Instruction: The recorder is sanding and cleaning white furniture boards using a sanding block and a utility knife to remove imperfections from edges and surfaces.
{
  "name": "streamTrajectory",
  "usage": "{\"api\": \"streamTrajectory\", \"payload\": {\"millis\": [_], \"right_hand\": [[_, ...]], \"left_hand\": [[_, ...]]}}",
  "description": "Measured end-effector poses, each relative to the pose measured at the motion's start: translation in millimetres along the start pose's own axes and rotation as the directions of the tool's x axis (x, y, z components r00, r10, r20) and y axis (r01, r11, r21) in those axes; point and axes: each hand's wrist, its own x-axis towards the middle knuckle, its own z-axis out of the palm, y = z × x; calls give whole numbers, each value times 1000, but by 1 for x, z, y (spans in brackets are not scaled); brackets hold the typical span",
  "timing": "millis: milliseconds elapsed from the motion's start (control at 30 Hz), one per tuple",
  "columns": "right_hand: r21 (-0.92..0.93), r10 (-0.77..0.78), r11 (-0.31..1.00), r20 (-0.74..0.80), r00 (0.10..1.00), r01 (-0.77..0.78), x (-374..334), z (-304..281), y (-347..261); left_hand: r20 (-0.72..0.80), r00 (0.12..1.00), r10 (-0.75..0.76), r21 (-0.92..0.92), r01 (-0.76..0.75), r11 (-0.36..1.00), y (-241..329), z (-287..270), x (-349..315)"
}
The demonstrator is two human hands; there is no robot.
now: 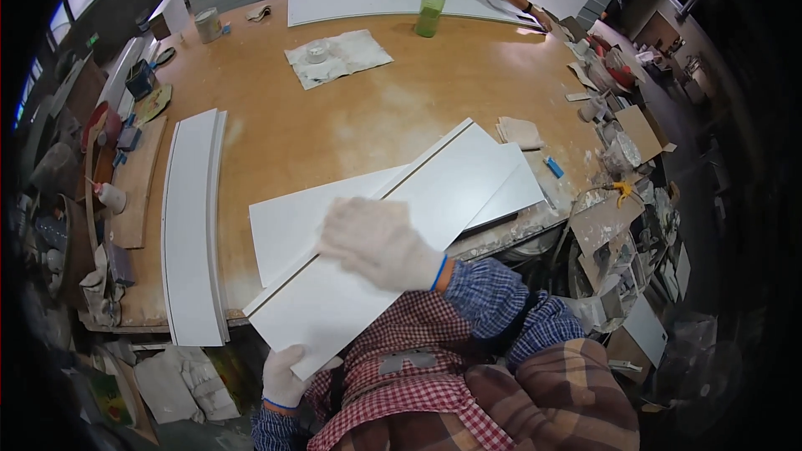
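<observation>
Tabletop [267, 134] behind, left fingers [286, 356] clasp a board [326, 305] under right fingers [359, 224], whose grip's unclear.

No words, numbers or signs can be read. The green bottle [430, 10] at the far side of the surface [276, 134], the pale tub [208, 25] at far left and the dark tin [140, 80] nearer on the left are too small or blurred for any print to be made out.
</observation>
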Motion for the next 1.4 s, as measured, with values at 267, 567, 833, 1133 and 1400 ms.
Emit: {"api": "streamTrajectory", "payload": {"millis": [267,567,833,1133,1400], "right_hand": [[-215,609,688,-350,712,-693,-120,-80,179],[383,653,743,-235,720,-549,-122,-50,52],[217,666,744,-315,676,-632,-112,-60,37],[-59,586,801,-123,801,-595,-97,-53,27],[133,598,800,-97,795,-585,-106,-62,39]], "left_hand": [[-5,999,-40,-83,39,996,-5,-22,-23],[-26,970,243,483,-201,852,-10,-19,-49],[-183,876,446,-216,-478,851,34,-25,-58],[-302,674,674,-115,-728,676,78,-62,-23],[-463,677,572,-149,-696,703,92,-82,2]]}}
